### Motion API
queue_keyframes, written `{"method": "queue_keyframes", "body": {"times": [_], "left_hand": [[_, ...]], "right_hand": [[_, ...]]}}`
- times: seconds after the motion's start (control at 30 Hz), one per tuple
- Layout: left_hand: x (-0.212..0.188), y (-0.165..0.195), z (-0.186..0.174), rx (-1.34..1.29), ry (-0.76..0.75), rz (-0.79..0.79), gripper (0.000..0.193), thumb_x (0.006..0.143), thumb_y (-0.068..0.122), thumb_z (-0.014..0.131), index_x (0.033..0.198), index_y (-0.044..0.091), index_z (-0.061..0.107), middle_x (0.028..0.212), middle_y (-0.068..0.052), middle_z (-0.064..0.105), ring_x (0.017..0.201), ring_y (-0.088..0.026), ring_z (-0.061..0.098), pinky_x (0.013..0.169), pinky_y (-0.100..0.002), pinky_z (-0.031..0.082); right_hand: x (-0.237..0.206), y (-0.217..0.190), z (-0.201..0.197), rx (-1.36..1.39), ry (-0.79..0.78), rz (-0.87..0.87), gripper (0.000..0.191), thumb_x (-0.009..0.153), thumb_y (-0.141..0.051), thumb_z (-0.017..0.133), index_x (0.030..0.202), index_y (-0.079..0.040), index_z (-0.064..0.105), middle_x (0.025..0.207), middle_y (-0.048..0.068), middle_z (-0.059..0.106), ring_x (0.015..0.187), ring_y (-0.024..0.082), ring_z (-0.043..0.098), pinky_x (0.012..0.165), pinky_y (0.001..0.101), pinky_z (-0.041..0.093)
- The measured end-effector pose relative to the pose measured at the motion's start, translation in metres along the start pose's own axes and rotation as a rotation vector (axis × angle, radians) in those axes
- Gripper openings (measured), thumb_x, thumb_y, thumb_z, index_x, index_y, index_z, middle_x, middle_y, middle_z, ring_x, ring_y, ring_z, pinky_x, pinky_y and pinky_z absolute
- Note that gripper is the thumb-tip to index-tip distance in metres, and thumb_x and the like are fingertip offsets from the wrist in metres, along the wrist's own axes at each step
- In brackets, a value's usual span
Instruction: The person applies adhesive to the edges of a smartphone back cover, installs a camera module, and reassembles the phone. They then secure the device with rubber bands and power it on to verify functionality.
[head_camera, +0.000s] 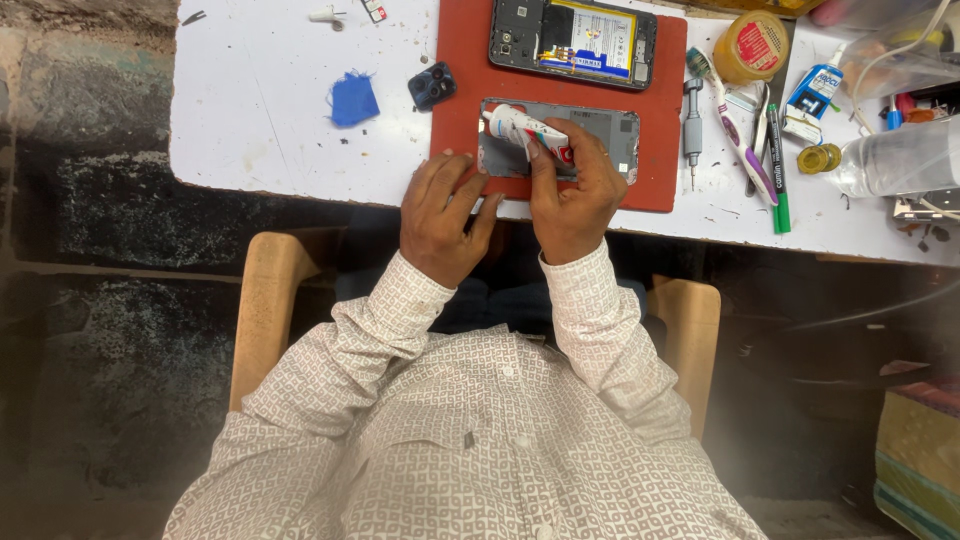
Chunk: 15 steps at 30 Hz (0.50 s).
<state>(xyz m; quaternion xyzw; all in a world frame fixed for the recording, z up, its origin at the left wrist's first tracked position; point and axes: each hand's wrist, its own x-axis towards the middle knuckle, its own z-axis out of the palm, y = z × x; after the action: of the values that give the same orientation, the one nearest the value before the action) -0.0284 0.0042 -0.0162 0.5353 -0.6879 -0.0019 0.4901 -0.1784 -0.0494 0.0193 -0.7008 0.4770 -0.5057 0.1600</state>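
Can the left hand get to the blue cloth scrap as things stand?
Probably yes. The left hand only rests on the grey back cover, holding nothing, and the white tabletop between it and the blue cloth scrap looks bare.

Mat (660, 190) sat on the table (270, 120). On the mat: opened phone (573, 40) at the far edge, back cover (600, 135) nearer the person. Left hand (445, 215) rested at the cover's left end, right hand (575, 190) on it, holding the glue tube (520, 128). Camera module (432, 85) and cloth scrap (354, 100) lay left of the mat; screwdriver (692, 125), toothbrush (735, 140), pen (778, 170) right of it.
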Motion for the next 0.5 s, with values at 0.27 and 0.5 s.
{"method": "queue_keyframes", "body": {"times": [0.27, 0.5], "left_hand": [[0.0014, 0.0, -0.0001, -0.006, 0.001, 0.003, 0.027, 0.086, 0.009, 0.083, 0.107, -0.004, 0.071, 0.12, -0.018, 0.064, 0.118, -0.037, 0.062, 0.104, -0.048, 0.053], [0.0015, -0.0015, 0.0016, 0.001, 0.005, 0.005, 0.026, 0.088, 0.01, 0.083, 0.106, -0.004, 0.071, 0.12, -0.019, 0.065, 0.117, -0.036, 0.062, 0.104, -0.048, 0.054]], "right_hand": [[-0.0016, -0.0012, -0.0034, -0.014, -0.01, -0.014, 0.021, 0.098, -0.005, 0.077, 0.117, -0.002, 0.07, 0.106, 0.012, 0.076, 0.093, 0.02, 0.076, 0.078, 0.0295, 0.06], [-0.0039, -0.0034, -0.0068, -0.024, -0.019, -0.002, 0.021, 0.097, -0.005, 0.077, 0.117, -0.002, 0.071, 0.103, 0.012, 0.075, 0.091, 0.021, 0.075, 0.077, 0.0301, 0.059]]}}
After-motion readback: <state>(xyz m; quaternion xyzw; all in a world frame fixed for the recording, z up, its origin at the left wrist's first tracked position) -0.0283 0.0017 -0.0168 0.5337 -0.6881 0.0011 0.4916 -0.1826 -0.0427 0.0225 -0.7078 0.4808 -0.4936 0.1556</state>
